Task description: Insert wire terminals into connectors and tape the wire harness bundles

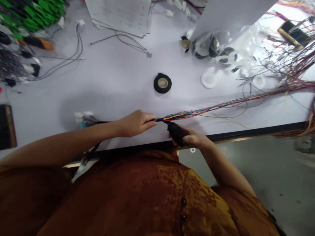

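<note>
My left hand (135, 124) pinches a wire bundle (187, 113) where its black wrapped part meets the loose coloured wires. My right hand (194, 139) grips a roll of black tape (177, 133) just below the bundle. From that roll a short strip of tape runs up to the bundle close to my left fingertips. To the left, the wrapped part passes behind my forearm and ends near white and teal connectors (85, 123). A second black tape roll (162, 83) lies flat on the table above my hands.
Paper sheets (120, 16) lie at the back, near a loose grey wire (130, 41). Green-tagged parts (31, 14) and an orange-handled tool (39, 43) are at the upper left. A phone-like object (7, 126) rests at far left. Tangled wires (292, 65) fill the right side.
</note>
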Demonstrator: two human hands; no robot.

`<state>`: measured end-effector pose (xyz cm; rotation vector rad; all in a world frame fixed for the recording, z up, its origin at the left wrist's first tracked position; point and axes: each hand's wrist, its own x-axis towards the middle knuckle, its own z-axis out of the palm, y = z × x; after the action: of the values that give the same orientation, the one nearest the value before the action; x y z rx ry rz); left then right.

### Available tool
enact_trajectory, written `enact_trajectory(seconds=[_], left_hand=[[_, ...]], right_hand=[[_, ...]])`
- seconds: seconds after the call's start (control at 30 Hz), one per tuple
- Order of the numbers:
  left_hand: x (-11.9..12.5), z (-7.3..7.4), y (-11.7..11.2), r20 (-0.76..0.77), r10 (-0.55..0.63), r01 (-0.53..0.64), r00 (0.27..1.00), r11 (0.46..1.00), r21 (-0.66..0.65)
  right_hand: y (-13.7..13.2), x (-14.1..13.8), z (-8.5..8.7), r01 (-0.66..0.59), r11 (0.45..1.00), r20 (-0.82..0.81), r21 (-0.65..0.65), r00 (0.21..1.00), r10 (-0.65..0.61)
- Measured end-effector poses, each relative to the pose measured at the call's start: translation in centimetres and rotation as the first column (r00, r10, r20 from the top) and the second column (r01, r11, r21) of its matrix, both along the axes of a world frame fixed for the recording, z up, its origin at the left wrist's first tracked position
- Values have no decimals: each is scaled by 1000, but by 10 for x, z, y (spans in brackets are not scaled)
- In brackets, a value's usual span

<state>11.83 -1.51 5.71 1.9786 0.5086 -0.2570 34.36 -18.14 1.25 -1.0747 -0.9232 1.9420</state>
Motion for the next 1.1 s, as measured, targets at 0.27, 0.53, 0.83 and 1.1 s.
enact_trajectory(seconds=[0.27, 0.53, 0.83, 1.1], left_hand=[[3, 1, 9, -48, -48, 33, 998, 964, -265], [47, 11, 11, -24, -253, 171, 967, 717, -676], [31, 0, -12, -99, -30, 42, 995, 992, 122], [36, 0, 5, -12, -107, 105, 994, 989, -108]], right_hand=[[-3, 1, 2, 328, 944, -16, -26, 944, -328], [47, -1, -4, 134, 891, 171, 433, 959, -227], [-2, 31, 4, 29, 999, 109, 25, 994, -32], [-25, 27, -7, 376, 927, -26, 10, 926, -376]])
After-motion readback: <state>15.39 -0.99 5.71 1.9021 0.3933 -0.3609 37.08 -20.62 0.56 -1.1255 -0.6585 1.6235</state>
